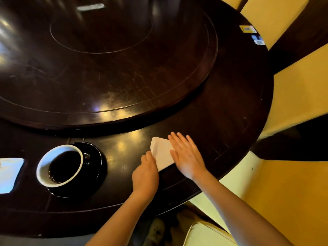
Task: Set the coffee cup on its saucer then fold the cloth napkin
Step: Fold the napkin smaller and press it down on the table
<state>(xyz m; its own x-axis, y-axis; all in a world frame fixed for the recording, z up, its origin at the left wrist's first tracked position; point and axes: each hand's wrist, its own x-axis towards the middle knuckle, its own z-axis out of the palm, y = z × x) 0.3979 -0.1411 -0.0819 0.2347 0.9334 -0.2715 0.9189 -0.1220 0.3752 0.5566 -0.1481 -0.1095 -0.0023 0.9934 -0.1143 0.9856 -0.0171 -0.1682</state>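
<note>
A white-rimmed coffee cup (59,166) with a dark inside stands on a black saucer (96,161) at the near left of the dark round table. To its right lies a white cloth napkin (161,152), folded into a narrow shape. My left hand (145,174) pinches the napkin's near left edge with curled fingers. My right hand (186,155) lies flat on the napkin's right side, fingers spread and covering that part.
A large raised turntable (106,68) fills the table's middle. A white paper (8,173) lies at the left edge. Two small stickers (252,34) sit at the far right rim. Yellow-cushioned chairs (292,107) stand around the right side, another (209,235) below me.
</note>
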